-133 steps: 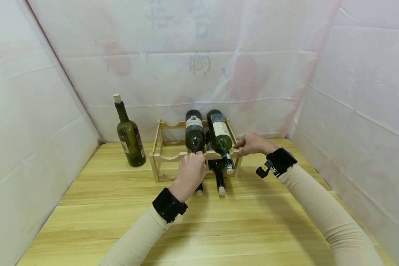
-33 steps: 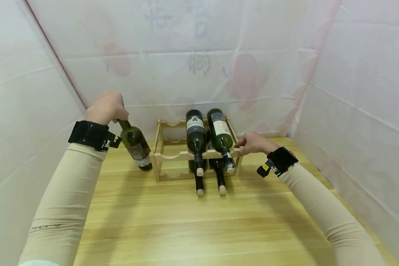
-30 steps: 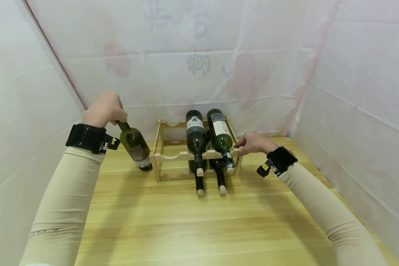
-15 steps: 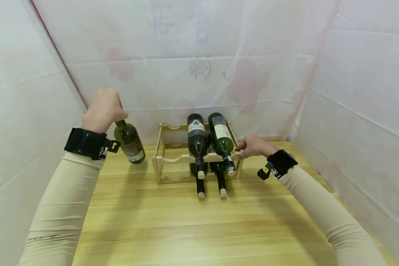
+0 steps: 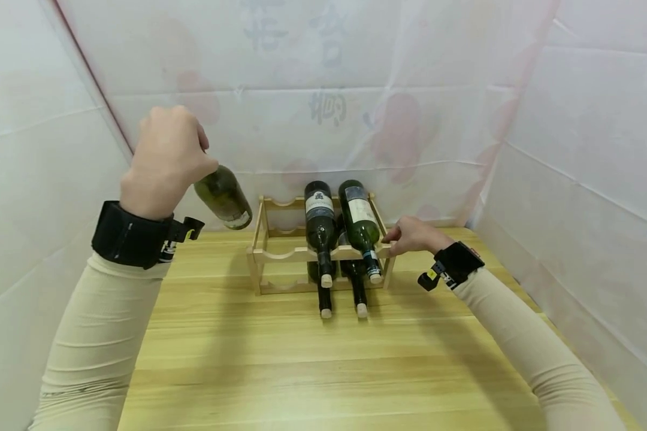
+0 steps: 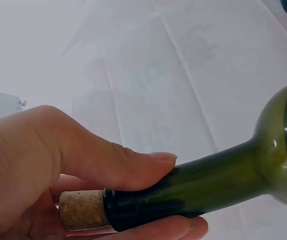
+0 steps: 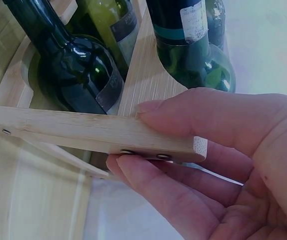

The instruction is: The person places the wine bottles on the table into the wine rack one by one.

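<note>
My left hand (image 5: pixel 167 161) grips a green wine bottle (image 5: pixel 226 200) by its neck, holding it tilted in the air left of the wooden wine rack (image 5: pixel 280 257). In the left wrist view, thumb and fingers wrap the neck (image 6: pixel 218 175) just past the cork (image 6: pixel 83 209). My right hand (image 5: pixel 412 234) pinches the rack's front right corner post (image 7: pixel 158 137) between thumb and fingers. Two wine bottles lie on the upper tier, one with a dark body (image 5: pixel 319 224), one green (image 5: pixel 360 218). Beneath them, two more (image 5: pixel 325 299) (image 5: pixel 358 293) lie on the lower tier, necks forward.
The rack stands on a wood-grain table (image 5: pixel 323 371) near the back wall (image 5: pixel 280 131), which is draped in white printed cloth. Cloth walls also rise at the left (image 5: pixel 27 179) and right (image 5: pixel 587 149). The rack's left upper slot (image 5: pixel 283 206) holds no bottle.
My left hand let go of the dark upper bottle's neck, took hold of the standing bottle at the left and lifted it off the table. The right hand stays at the rack corner.
</note>
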`<action>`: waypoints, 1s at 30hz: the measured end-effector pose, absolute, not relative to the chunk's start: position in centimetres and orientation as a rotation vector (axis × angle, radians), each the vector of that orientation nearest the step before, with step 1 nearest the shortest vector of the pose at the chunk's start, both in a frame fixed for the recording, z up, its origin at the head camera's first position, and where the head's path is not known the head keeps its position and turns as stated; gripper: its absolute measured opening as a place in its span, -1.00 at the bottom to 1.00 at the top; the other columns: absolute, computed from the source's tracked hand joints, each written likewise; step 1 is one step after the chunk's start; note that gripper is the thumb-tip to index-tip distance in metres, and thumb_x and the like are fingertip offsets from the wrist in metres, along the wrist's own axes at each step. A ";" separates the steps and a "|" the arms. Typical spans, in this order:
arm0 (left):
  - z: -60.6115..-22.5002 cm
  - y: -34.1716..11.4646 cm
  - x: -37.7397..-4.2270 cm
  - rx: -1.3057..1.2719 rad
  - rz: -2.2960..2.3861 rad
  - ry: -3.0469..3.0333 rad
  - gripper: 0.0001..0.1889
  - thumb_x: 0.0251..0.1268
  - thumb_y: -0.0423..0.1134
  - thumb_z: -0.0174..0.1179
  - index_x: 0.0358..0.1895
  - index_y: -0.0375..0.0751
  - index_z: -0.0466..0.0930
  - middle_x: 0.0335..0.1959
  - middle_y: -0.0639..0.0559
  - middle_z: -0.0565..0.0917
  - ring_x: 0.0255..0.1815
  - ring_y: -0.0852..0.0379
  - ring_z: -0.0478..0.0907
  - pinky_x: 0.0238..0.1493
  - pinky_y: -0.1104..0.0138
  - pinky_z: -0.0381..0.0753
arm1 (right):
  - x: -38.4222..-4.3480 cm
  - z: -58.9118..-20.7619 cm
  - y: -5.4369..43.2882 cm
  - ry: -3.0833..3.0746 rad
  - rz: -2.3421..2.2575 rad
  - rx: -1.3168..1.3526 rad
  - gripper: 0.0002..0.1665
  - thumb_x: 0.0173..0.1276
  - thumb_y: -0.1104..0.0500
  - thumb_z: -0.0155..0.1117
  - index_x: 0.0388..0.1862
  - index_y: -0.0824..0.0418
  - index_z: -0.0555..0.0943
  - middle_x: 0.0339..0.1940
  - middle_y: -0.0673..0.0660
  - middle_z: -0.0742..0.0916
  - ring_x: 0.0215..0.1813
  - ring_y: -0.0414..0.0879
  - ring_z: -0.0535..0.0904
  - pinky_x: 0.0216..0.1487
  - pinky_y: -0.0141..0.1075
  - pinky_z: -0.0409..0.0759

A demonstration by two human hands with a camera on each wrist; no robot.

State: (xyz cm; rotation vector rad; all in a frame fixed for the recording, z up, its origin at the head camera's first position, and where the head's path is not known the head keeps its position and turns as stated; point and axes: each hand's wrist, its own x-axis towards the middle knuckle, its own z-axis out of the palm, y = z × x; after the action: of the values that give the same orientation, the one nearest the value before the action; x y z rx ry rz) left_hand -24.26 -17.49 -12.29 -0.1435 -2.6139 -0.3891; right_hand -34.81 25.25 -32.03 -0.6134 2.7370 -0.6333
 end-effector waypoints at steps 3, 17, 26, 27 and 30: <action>-12.2 -16.5 -23.6 -0.160 -0.357 -2.591 -0.79 0.03 -0.41 0.23 -0.32 -0.43 0.81 -0.17 -0.39 0.79 -0.06 -0.46 0.61 0.02 -0.19 0.63 | -34.8 -32.0 25.2 2.742 -0.629 -0.627 -0.63 0.35 0.20 0.45 0.12 0.28 0.76 0.28 0.37 0.70 0.34 0.36 0.57 0.28 0.11 0.64; -15.1 -14.4 -23.4 -0.337 -0.412 -2.278 -0.73 0.18 -0.52 0.11 -0.21 -0.47 0.82 -0.24 -0.40 0.80 -0.28 -0.39 0.73 -0.21 -0.13 0.72 | -34.9 -32.3 25.3 2.740 -0.642 -0.635 -0.63 0.33 0.20 0.47 0.11 0.26 0.77 0.23 0.32 0.74 0.31 0.31 0.61 0.28 0.10 0.64; -17.6 -13.1 -25.3 -0.394 -0.430 -2.193 -0.84 0.21 -0.52 0.24 -0.25 -0.47 0.81 -0.31 -0.36 0.81 -0.31 -0.35 0.76 -0.17 -0.13 0.73 | -34.8 -32.5 25.6 2.739 -0.643 -0.639 -0.61 0.36 0.18 0.45 0.14 0.26 0.75 0.27 0.33 0.71 0.32 0.35 0.58 0.28 0.07 0.63; -17.9 -13.0 -25.4 -0.393 -0.439 -2.194 -0.84 0.21 -0.53 0.24 -0.25 -0.47 0.81 -0.31 -0.36 0.81 -0.32 -0.34 0.76 -0.17 -0.12 0.73 | -34.8 -32.5 25.5 2.742 -0.640 -0.643 -0.61 0.36 0.17 0.45 0.14 0.25 0.75 0.27 0.33 0.71 0.32 0.34 0.58 0.27 0.07 0.64; -18.9 -12.9 -25.8 -0.390 -0.458 -2.187 -0.85 0.23 -0.53 0.25 -0.25 -0.48 0.80 -0.32 -0.37 0.81 -0.33 -0.33 0.75 -0.19 -0.12 0.72 | -34.9 -32.5 25.4 2.749 -0.638 -0.653 -0.62 0.35 0.17 0.46 0.13 0.25 0.76 0.25 0.32 0.73 0.29 0.31 0.61 0.25 0.08 0.64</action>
State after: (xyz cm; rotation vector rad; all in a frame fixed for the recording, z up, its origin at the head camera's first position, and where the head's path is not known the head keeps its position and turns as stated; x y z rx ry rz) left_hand -25.83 -12.93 -18.93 -0.3897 -2.1872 -0.4582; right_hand -34.86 25.42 -32.52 -0.6529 2.7491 -0.6385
